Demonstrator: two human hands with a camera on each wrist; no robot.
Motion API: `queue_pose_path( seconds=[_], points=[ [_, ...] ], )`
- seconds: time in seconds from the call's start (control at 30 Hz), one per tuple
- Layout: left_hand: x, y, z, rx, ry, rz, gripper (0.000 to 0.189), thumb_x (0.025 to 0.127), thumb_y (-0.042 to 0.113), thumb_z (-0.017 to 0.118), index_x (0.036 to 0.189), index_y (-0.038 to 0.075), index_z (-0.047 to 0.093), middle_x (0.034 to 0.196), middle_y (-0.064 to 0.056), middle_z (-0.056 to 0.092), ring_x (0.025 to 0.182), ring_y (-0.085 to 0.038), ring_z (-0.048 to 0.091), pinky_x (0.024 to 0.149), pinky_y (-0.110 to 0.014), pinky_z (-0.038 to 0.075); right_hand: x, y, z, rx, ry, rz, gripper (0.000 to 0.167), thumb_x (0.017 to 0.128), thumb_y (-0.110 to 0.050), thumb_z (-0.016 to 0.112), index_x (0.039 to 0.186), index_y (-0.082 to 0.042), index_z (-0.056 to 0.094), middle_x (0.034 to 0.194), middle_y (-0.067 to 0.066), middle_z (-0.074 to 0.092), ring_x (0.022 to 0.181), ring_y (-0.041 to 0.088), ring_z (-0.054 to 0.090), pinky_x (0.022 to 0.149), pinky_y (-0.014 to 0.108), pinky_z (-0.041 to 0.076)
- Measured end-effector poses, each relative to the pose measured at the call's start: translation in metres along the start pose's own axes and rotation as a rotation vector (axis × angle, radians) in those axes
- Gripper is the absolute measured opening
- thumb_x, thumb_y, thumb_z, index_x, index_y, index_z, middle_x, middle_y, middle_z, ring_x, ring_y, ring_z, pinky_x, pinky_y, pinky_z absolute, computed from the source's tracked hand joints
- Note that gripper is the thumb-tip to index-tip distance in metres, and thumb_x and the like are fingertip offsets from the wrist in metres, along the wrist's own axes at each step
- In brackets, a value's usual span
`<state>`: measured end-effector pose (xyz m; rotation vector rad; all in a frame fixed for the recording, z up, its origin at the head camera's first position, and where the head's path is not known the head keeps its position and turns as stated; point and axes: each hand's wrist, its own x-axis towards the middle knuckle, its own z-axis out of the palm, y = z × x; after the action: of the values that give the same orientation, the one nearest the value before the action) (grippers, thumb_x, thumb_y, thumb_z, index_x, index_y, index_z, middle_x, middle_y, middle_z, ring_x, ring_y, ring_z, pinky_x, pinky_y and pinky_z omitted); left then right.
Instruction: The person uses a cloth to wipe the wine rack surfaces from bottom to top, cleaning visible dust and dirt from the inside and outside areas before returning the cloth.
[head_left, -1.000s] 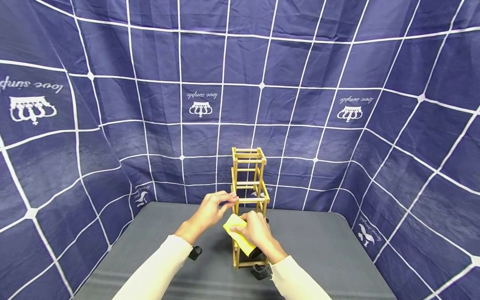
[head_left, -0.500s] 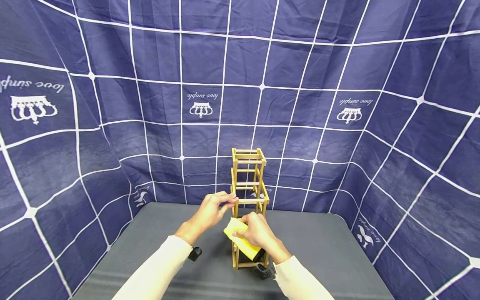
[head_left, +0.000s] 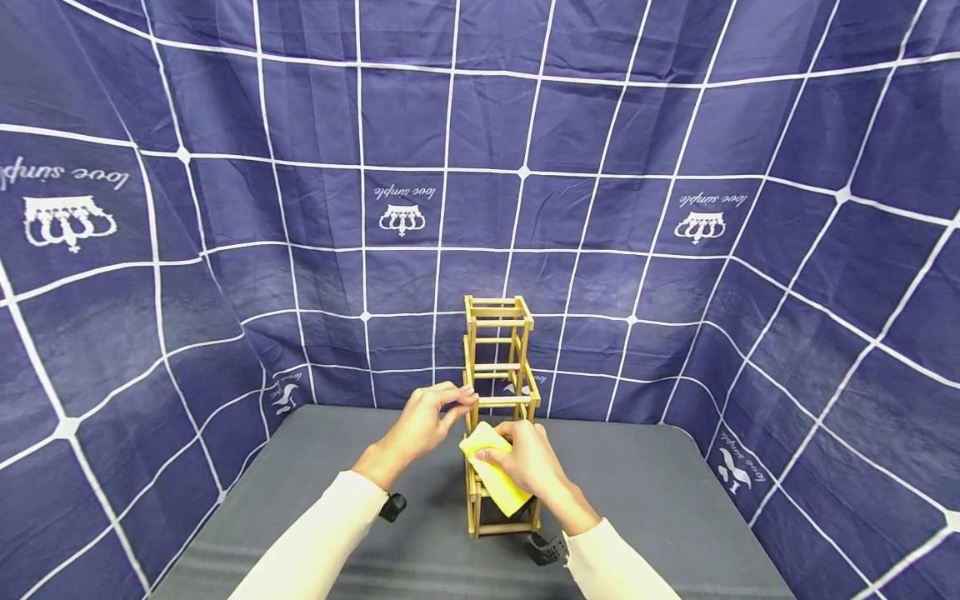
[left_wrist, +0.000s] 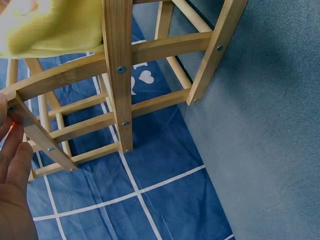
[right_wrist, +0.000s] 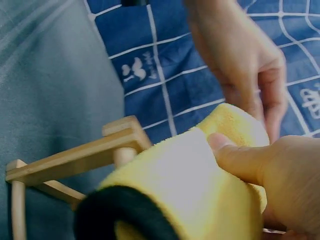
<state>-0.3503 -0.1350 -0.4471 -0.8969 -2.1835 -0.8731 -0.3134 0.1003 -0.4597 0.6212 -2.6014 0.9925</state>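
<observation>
A tiered wooden rack (head_left: 503,403) of slim slats and dowels stands on the grey surface. My left hand (head_left: 422,421) pinches the front left corner of its middle tier; in the left wrist view the fingers (left_wrist: 15,160) are at the slat end. A yellow cloth (head_left: 498,475) with a dark edge is folded in my right hand (head_left: 536,461), which grips it with the thumb on top. The cloth lies against the rack's lower front part and hides some of it. In the right wrist view the cloth (right_wrist: 170,175) covers part of the rack (right_wrist: 75,155).
Blue fabric (head_left: 585,208) with white grid lines hangs behind and on both sides of the grey surface (head_left: 645,500). Black wrist-camera parts (head_left: 546,547) sit under the right wrist and beside the left wrist (head_left: 393,507).
My right hand and the cloth shift down a little, then up and to the right along the rack's front. My left hand and the rack stay in place.
</observation>
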Motion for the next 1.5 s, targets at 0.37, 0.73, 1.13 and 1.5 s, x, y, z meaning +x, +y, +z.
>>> queue_pose_path(
  seconds=[0.37,0.73,1.13,1.5],
  points=[
    [0.002,0.0,0.003,-0.012,0.043,0.037,0.017,0.097,-0.006,0.089,0.113,0.0,0.089,0.113,-0.012,0.088,0.119,-0.034,0.087,0.108,-0.045,0.07,-0.01,0.001,-0.074,-0.062,0.196,0.053,0.024,0.091,-0.031,0.102,0.106,-0.015,0.091,0.085,-0.001,0.083,0.069,0.013,0.066,0.06,0.028,0.053],
    [-0.001,-0.001,0.005,-0.004,0.039,0.03,0.022,0.097,-0.005,0.088,0.119,0.001,0.089,0.113,-0.012,0.088,0.118,-0.034,0.087,0.106,-0.042,0.071,-0.022,0.027,-0.097,-0.293,0.397,0.0,0.032,0.087,-0.018,0.102,0.114,-0.007,0.09,0.088,0.015,0.083,0.076,0.035,0.073,0.065,0.054,0.059],
    [0.0,-0.001,0.003,0.014,0.052,0.038,0.021,0.097,-0.006,0.088,0.117,0.0,0.089,0.111,-0.011,0.088,0.118,-0.033,0.087,0.106,-0.041,0.071,-0.012,0.057,-0.061,-0.214,0.111,0.188,0.018,0.094,-0.03,0.099,0.092,-0.015,0.09,0.069,-0.003,0.067,0.065,0.017,0.058,0.057,0.033,0.046],
    [-0.002,0.002,0.002,0.005,0.034,0.001,0.021,0.099,-0.003,0.088,0.119,0.002,0.09,0.114,-0.011,0.088,0.12,-0.032,0.087,0.108,-0.043,0.07,0.004,0.079,-0.031,-0.084,-0.024,0.277,0.045,0.099,-0.048,0.093,0.069,-0.016,0.082,0.063,0.0,0.059,0.067,0.023,0.059,0.058,0.036,0.047]
  ],
)
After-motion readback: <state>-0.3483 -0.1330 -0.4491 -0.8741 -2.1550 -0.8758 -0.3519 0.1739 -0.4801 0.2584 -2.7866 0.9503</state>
